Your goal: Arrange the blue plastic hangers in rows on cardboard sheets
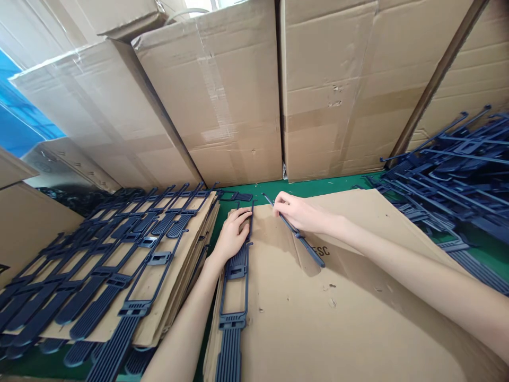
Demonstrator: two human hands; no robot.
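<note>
On the green surface (318,187), seen from the head camera, a large cardboard sheet (358,307) lies in front of the person. The only writing that can be read is the black letters "ESC" (324,251) printed on the sheet; their start is cut off by the plastic strip.

The left hand (234,233) lies on the top end of a dark blue plastic frame (234,286), fingers flat and close together. The frame runs along the sheet's left edge. The right hand (300,212) holds a thin dark blue plastic strip (308,248), fingers pinching it near its upper end; the strip slants over the sheet's far part, and its lower end is just beside the letters.

The middle and near part of the sheet are bare, with a few crumbs. To the left, across a narrow green gap, a stack of sheets (186,276) carries rows of the same frames. To the right, a pile of frames (457,159) sits near the sheet's right edge. Tall cardboard boxes (238,95) lean close behind, leaving only a thin band of green at the far edge.
</note>
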